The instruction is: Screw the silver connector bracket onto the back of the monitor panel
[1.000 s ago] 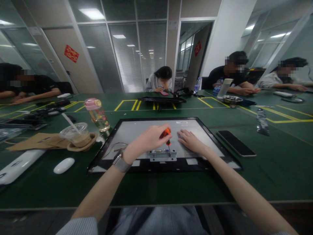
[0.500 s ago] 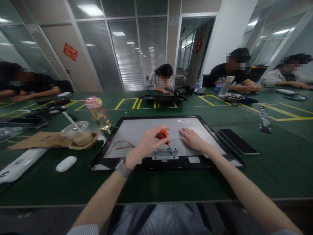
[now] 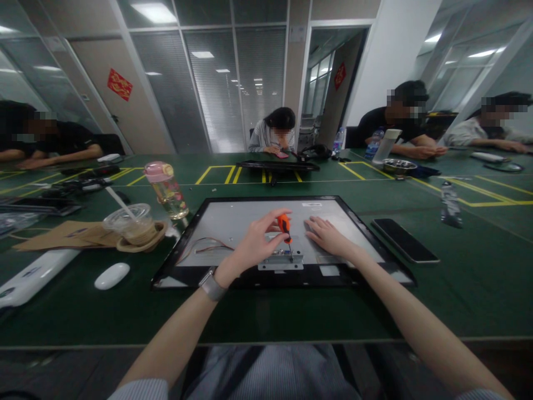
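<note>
Between the thumb and fingers of my left hand (image 3: pixel 257 240) is an orange and black screwdriver (image 3: pixel 285 226), tilted slightly, its shaft pointing down. The tip meets a metal bracket (image 3: pixel 280 263) near the bracket's right end. That bracket sits along the near side of a grey flat panel with a black frame (image 3: pixel 245 218), which looks like the back of a display. My right hand (image 3: pixel 327 236) lies flat on the panel, fingers spread, to the right of the screwdriver. Thin wires (image 3: pixel 208 241) run across the panel's left part.
Left of the panel are a pink-lidded bottle (image 3: pixel 166 189), a plastic cup with a straw (image 3: pixel 132 222), a paper bag (image 3: pixel 66 235) and a white mouse (image 3: pixel 112 276). A phone (image 3: pixel 405 240) lies to the right. Several people sit around the green table (image 3: pixel 266 319).
My left fingers have shifted on the screwdriver, and its handle now stands a little higher and further right. My right hand stays in place on the panel.
</note>
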The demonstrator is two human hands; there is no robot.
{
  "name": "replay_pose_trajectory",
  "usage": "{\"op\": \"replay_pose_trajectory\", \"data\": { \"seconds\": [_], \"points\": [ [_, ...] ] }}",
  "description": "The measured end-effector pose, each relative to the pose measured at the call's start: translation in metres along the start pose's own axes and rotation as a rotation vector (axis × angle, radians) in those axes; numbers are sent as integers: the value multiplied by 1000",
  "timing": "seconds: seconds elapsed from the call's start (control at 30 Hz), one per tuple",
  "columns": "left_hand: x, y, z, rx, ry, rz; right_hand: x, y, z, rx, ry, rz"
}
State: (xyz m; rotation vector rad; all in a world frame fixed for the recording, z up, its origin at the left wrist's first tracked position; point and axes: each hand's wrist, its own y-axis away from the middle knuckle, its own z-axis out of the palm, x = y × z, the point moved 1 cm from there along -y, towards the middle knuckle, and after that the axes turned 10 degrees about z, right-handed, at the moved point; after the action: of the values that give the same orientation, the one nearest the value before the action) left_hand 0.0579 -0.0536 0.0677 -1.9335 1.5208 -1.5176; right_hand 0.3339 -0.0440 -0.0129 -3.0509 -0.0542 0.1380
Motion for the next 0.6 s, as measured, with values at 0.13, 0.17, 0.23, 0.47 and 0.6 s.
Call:
{"op": "replay_pose_trajectory", "data": {
  "seconds": [0.13, 0.17, 0.23, 0.47, 0.6],
  "points": [
    [-1, 1, 0, 0, 75, -41, 1, -1, 0, 4, -12, 4],
    [-2, 2, 0, 23, 46, -39, 2, -1, 1, 3, -11, 2],
    [-2, 2, 0, 59, -27, -16, 2, -1, 1, 4, -7, -3],
    [-1, 1, -1, 33, 37, -20, 1, -1, -1, -10, -1, 3],
    [-5, 3, -2, 104, -29, -27, 0, -1, -2, -13, 5, 1]
  ]
}}
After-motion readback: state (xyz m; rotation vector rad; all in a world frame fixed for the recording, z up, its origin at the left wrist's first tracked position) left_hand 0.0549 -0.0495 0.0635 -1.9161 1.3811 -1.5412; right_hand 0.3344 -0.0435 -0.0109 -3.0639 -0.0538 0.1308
